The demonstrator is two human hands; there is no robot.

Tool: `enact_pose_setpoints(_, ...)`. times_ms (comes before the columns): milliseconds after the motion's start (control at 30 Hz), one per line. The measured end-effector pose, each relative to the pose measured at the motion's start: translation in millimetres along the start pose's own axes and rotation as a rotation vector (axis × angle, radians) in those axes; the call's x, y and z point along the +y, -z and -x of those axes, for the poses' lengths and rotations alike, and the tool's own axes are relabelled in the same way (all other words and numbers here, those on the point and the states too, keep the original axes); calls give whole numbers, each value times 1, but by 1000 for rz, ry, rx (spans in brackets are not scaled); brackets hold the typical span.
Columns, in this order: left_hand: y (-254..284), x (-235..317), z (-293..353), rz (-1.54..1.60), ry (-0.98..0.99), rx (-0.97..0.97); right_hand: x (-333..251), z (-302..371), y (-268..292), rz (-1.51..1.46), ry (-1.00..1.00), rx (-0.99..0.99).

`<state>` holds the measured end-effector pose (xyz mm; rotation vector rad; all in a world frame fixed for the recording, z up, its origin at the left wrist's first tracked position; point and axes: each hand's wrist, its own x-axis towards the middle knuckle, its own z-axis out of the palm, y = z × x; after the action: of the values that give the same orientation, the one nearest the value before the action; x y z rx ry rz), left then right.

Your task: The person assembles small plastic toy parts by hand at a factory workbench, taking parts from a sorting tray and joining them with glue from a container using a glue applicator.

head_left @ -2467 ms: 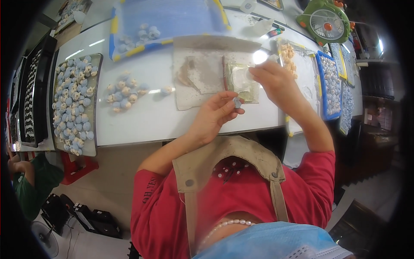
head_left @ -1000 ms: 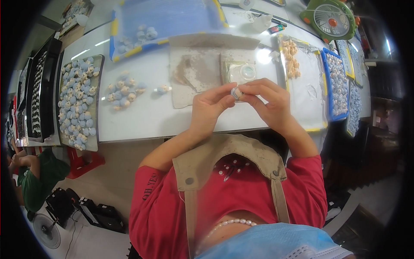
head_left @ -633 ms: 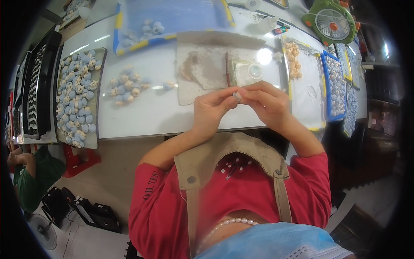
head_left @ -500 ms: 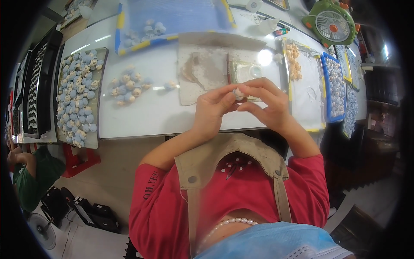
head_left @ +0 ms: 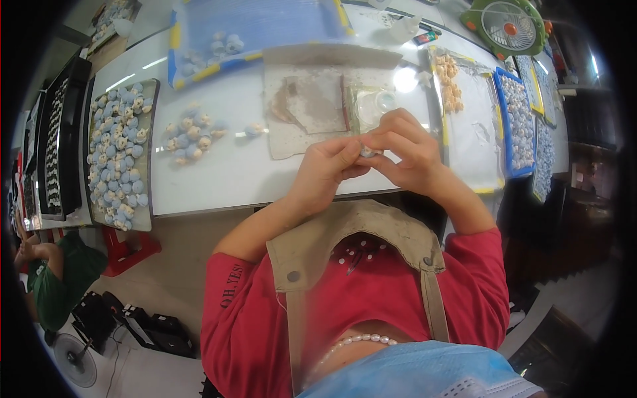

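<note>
Between my two hands, just above the table's front edge, is a small blue-and-cream figurine (head_left: 367, 152), mostly covered by fingers. Thumb and fingers of my left hand (head_left: 325, 171) pinch it from the left. My right hand (head_left: 413, 151) has its fingertips closed on the same piece from the other side. Beyond the hands lies a stained cardboard sheet (head_left: 284, 144), with a small round clear dish (head_left: 385, 101) on a pad at its right. A loose pile of similar figurines (head_left: 192, 136) and one single figurine (head_left: 253, 130) rest left of the cardboard.
At the left stands a tray full of figurines (head_left: 119, 152), beside a black rack (head_left: 56, 139). A blue tray (head_left: 265, 26) lies at the back. To the right are a tray with orange pieces (head_left: 449, 83), a blue-rimmed tray (head_left: 514, 123) and a green fan (head_left: 507, 28). Another person's arm (head_left: 46, 255) shows at lower left.
My right fingers have closed in from a spread pose onto the figurine, which now shows less. Both hands sit slightly lower, and the whole view has shifted a little.
</note>
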<state>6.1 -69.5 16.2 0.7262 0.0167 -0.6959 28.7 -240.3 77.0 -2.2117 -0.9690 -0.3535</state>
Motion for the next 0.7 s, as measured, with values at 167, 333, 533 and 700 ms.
enact_pose_setpoints(167, -13, 11, -2, -229, -85, 19, -4, 0, 8, -32, -54, -89)
enact_pose_setpoints(333, -19, 13, -5, 132, 60, -93, -6, 10, 7, -196, -121, 14)
enact_pose_setpoints(533, -27, 14, -8, 0, 124, -131, -5, 29, 11, -277, -237, 53)
enact_pose_setpoints(700, -41, 12, -12, 13, 181, -160, -4, 41, 17, -290, -186, 87)
